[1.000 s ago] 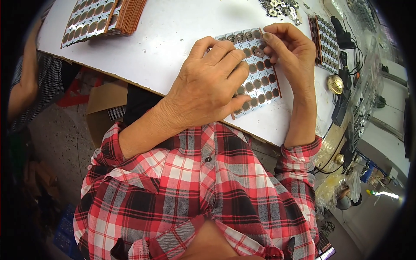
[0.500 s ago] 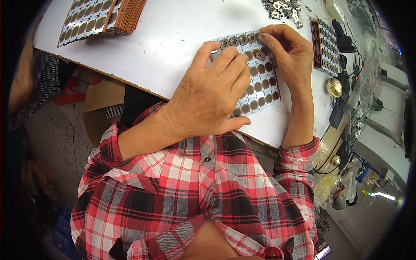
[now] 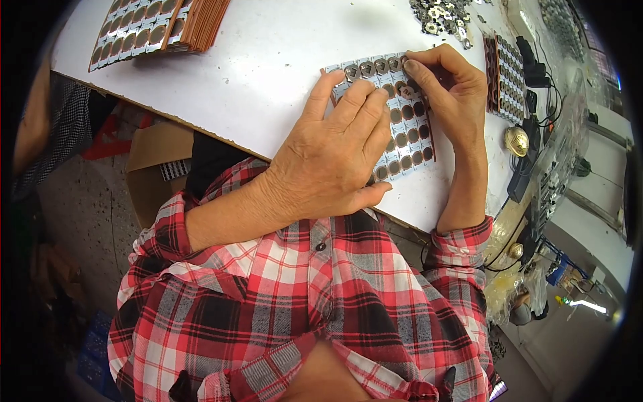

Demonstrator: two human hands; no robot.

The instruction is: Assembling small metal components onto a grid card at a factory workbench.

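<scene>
A light blue panel of small circuit boards (image 3: 402, 127), patterned with rows of dark round pads, lies on the white table in front of me. Along its far row sit several small metal clips (image 3: 367, 69). My left hand (image 3: 335, 144) rests over the panel's left part with fingers stretched out, hiding many pads. At the far right corner, my right hand (image 3: 455, 90) has thumb and forefinger closed on a small metal clip (image 3: 404, 61), partly covered by the fingers. Beneath that hand, loose metal clips (image 3: 406, 91) lie on the panel.
Stacked panels (image 3: 147, 30) stand at the far left of the white table (image 3: 261, 60), another stack (image 3: 507, 77) at the right. Loose metal clips (image 3: 443, 19) are heaped at the far side. A brass-coloured dome (image 3: 516, 141) and black cables sit right. Someone's arm (image 3: 33, 124) shows far left.
The whole view has shifted slightly, so the table and its things appear a little lower and farther right. Both hands keep nearly the same pose over the panel.
</scene>
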